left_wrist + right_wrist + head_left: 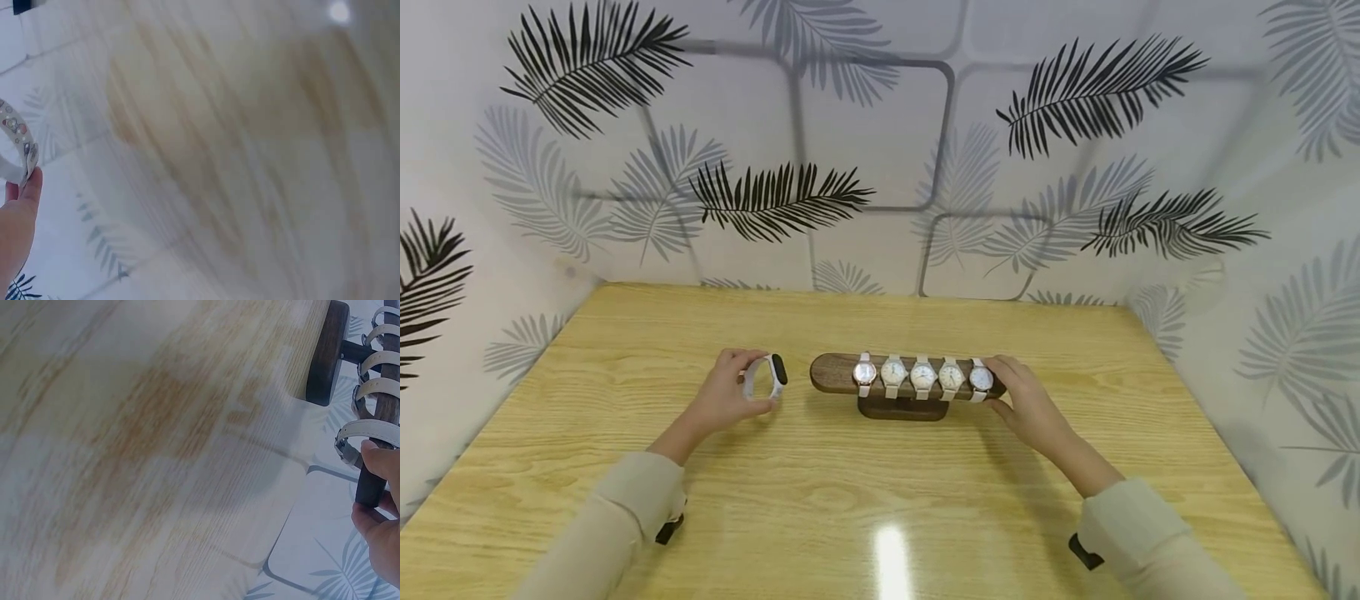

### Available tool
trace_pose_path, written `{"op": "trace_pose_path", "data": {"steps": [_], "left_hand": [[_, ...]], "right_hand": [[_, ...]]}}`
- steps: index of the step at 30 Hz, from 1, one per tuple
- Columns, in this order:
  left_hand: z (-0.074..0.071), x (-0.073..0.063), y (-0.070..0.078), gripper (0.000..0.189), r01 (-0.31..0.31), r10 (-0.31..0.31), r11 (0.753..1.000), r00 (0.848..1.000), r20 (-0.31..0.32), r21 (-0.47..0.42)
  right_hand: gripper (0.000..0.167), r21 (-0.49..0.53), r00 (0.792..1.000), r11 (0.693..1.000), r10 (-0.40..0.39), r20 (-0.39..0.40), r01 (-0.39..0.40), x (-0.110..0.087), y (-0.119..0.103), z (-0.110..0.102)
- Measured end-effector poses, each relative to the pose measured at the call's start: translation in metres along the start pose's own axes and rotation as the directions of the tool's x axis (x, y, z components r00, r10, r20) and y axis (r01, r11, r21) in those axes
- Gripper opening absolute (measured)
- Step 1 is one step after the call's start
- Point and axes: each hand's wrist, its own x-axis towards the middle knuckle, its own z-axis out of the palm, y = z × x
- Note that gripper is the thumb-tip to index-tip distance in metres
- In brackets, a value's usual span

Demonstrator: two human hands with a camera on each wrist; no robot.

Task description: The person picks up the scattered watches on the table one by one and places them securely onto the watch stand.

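Observation:
My left hand (730,393) pinches a white-banded smartwatch (778,369) with a dark oval face, held just left of the watch stand. In the left wrist view its band (20,134) shows a small printed pattern, with fingertips at its lower edge. The dark wooden watch stand (833,373) has a long rounded bar on a short base (902,407). Several light-strapped wristwatches (923,376) sit side by side along the bar. My right hand (1026,402) grips the bar's right end, beside the last watch (981,377); the right wrist view shows thumb and fingers around that end (370,487).
The stand rests on a light wood-grain table (820,500), with a bright light reflection near its front. Behind it rises a wall (880,142) with a leaf pattern. Dark bands (1084,550) show at both sleeve cuffs.

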Motion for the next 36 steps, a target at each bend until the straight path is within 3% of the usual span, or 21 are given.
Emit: {"op": "trace_pose_path", "data": {"steps": [5, 10, 29, 36], "left_hand": [[0.007, 0.0, 0.002, 0.067, -0.062, 0.06, 0.994, 0.998, -0.03, -0.091], [0.011, -0.001, 0.003, 0.07, -0.116, 0.113, 0.987, 0.993, -0.032, -0.113], [0.014, -0.008, 0.02, 0.07, -0.193, 0.193, 0.98, 0.981, -0.016, -0.037], [0.016, -0.002, 0.022, 0.068, -0.218, 0.219, 0.976, 0.975, -0.043, 0.015]], "right_hand": [[0.053, 0.004, 1.0, 1.0, 0.013, 0.005, -0.013, 0.0, 0.0, 0.001], [0.053, 0.005, 1.0, 1.0, 0.024, 0.007, -0.024, 0.0, -0.001, 0.001], [0.054, 0.026, 1.0, 0.999, 0.025, 0.005, -0.025, -0.001, -0.003, 0.0], [0.055, 0.021, 1.0, 1.0, -0.002, -0.022, 0.002, -0.001, -0.001, 0.002]]}}
